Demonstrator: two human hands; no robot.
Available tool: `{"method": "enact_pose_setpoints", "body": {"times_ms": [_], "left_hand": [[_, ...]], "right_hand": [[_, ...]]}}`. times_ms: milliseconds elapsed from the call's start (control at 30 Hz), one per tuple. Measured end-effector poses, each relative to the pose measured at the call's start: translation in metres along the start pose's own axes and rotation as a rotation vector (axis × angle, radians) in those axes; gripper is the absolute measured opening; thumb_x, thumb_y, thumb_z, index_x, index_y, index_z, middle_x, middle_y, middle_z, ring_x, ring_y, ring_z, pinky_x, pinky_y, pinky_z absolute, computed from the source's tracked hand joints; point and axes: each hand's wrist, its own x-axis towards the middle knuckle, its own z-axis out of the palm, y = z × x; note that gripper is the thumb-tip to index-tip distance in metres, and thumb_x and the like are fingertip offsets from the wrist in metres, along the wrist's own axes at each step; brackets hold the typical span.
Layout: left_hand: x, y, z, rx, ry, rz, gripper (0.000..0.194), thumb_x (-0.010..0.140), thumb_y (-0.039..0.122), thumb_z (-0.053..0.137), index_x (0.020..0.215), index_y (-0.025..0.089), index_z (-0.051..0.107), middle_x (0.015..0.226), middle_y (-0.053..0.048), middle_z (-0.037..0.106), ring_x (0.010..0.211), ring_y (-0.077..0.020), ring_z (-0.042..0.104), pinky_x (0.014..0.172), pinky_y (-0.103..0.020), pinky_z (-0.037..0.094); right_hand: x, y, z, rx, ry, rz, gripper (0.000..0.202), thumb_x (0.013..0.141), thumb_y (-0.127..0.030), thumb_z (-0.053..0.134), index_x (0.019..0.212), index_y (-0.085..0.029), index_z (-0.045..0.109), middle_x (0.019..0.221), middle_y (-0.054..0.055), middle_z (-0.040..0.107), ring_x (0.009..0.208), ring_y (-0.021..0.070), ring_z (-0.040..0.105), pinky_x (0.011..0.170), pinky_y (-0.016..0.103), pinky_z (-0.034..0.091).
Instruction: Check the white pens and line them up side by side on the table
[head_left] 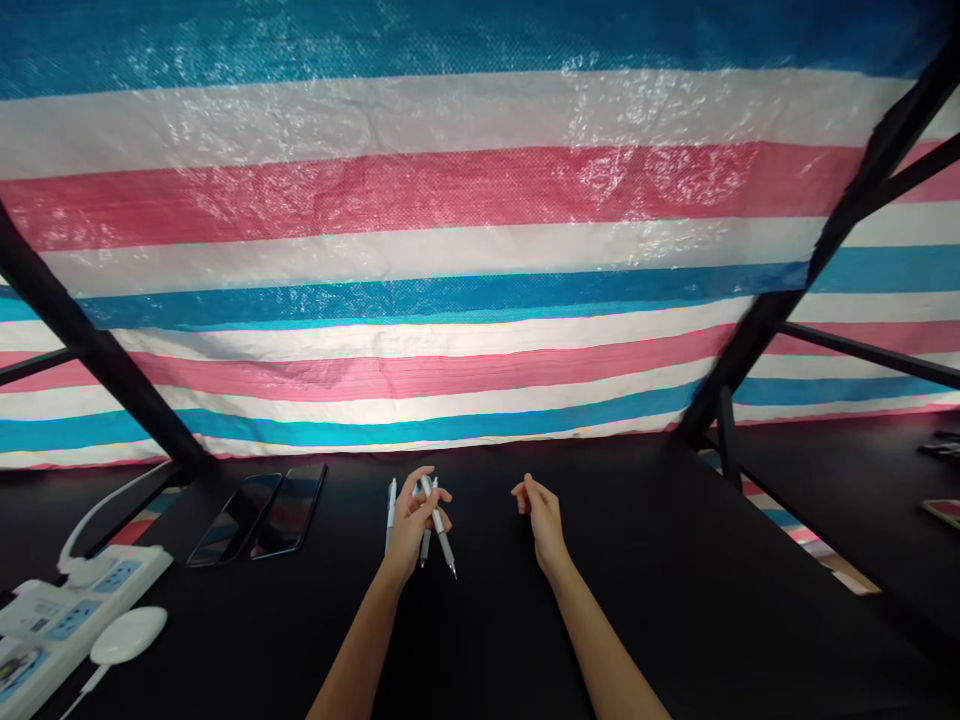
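My left hand (409, 522) is over the middle of the black table, its thumb and fingers closed on a white-and-grey pen (444, 538) that slants with its tip toward me. Just under that hand a second pen (425, 548) is partly hidden by the fingers. Left of the hand, a third white pen (391, 505) points away from me, its lower end covered by the hand. Some distance to the right, my right hand (543, 518) hovers with its fingers curled together, and nothing shows in them.
Two dark phones (236, 520) (289, 512) lie side by side at the left. Nearer me on that side are a white power strip (142, 572) and a white corded puck (131, 635). Black frame bars (112, 370) and a striped tarp (420, 375) border the black table (480, 660).
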Motion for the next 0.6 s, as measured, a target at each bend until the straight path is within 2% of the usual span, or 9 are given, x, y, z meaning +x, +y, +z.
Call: {"method": "enact_pose_setpoints", "body": {"times_ms": [200, 367, 433, 533, 600], "left_hand": [[0.0, 0.002, 0.0, 0.001, 0.028, 0.005, 0.054, 0.073, 0.042, 0.063, 0.119, 0.022, 0.043, 0.076, 0.0, 0.064, 0.047, -0.0103, 0.057, 0.049, -0.024, 0.046], [0.004, 0.001, -0.007, 0.127, 0.183, 0.103, 0.077, 0.074, 0.045, 0.06, 0.138, 0.024, 0.024, 0.075, 0.0, 0.065, 0.043, -0.0076, 0.052, 0.047, -0.022, 0.042], [0.008, -0.001, -0.014, 0.216, 0.26, 0.145, 0.078, 0.075, 0.044, 0.059, 0.14, 0.025, 0.021, 0.075, 0.001, 0.064, 0.041, -0.0065, 0.049, 0.045, -0.021, 0.04], [0.013, -0.006, -0.027, 0.321, 0.411, 0.158, 0.072, 0.074, 0.045, 0.057, 0.136, 0.022, 0.03, 0.074, 0.001, 0.064, 0.041, -0.007, 0.047, 0.045, -0.021, 0.038], [0.016, -0.009, -0.038, 0.393, 0.469, 0.132, 0.065, 0.074, 0.046, 0.056, 0.131, 0.02, 0.039, 0.074, 0.0, 0.062, 0.043, -0.0082, 0.049, 0.048, -0.022, 0.04]], "right_hand": [[0.0, -0.001, -0.001, -0.005, 0.004, 0.004, 0.049, 0.078, -0.06, 0.052, 0.054, -0.018, 0.059, 0.05, -0.003, 0.035, 0.049, 0.0115, 0.034, 0.054, 0.027, 0.032], [-0.001, -0.002, -0.001, -0.01, 0.007, 0.0, 0.05, 0.077, -0.062, 0.052, 0.054, -0.019, 0.059, 0.049, -0.003, 0.036, 0.048, 0.0118, 0.034, 0.053, 0.027, 0.032], [-0.001, -0.002, -0.001, -0.02, 0.007, -0.004, 0.05, 0.076, -0.063, 0.052, 0.054, -0.019, 0.059, 0.049, -0.002, 0.036, 0.048, 0.0122, 0.035, 0.053, 0.027, 0.032], [0.0, -0.001, -0.001, -0.038, 0.014, -0.012, 0.051, 0.076, -0.064, 0.05, 0.054, -0.019, 0.059, 0.048, -0.002, 0.037, 0.048, 0.0126, 0.035, 0.052, 0.027, 0.032], [0.001, 0.0, -0.001, -0.037, 0.016, -0.018, 0.052, 0.076, -0.065, 0.051, 0.054, -0.019, 0.059, 0.048, -0.002, 0.037, 0.048, 0.0125, 0.035, 0.051, 0.027, 0.032]]}}
